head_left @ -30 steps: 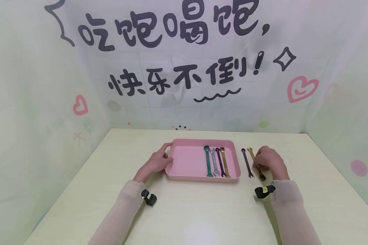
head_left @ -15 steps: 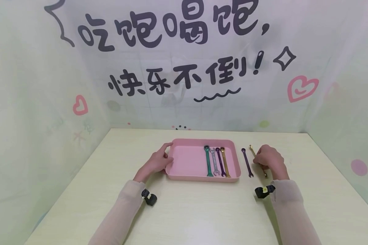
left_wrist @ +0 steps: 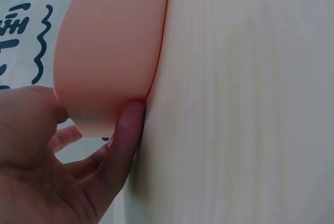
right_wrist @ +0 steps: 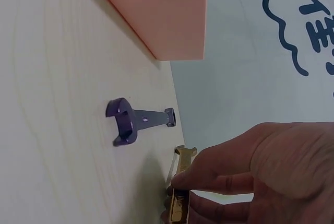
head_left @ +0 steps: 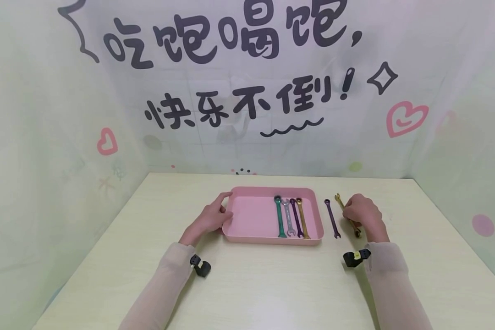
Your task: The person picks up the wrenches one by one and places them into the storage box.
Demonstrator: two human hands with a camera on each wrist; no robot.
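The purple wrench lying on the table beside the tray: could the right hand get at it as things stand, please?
Probably yes. The purple wrench lies bare on the table between the pink tray and the right hand, nothing covering it, though that hand already pinches the gold wrench.

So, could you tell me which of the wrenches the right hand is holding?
The gold wrench outside the pink tray: the right hand pinches it. The purple wrench beside it lies untouched.
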